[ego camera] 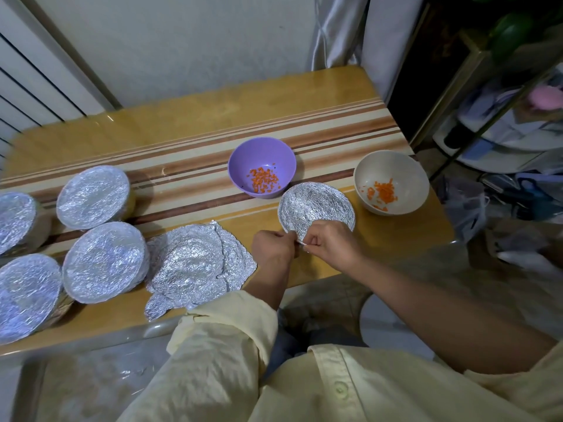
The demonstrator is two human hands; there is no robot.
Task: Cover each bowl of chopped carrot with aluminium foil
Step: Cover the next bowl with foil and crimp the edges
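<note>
foil sheet [316, 205]: round, dished, hollow side turned up | laid on table [182, 123] just beside purple bowl [262, 153] and beige bowl [393, 166], both uncovered | near rim is pinched by left hand [274, 248] and right hand [330, 242], fingers curled

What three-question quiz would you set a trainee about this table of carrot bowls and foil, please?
1. How many bowls show uncovered carrot?
2. True or false: the left hand and the right hand both pinch the round foil piece.
3. On which side of the table do the foil-covered bowls stand? A the person's left; B the person's right; C both sides.
Key: 1 two, the purple bowl and the beige bowl; 2 true; 3 A.
</note>
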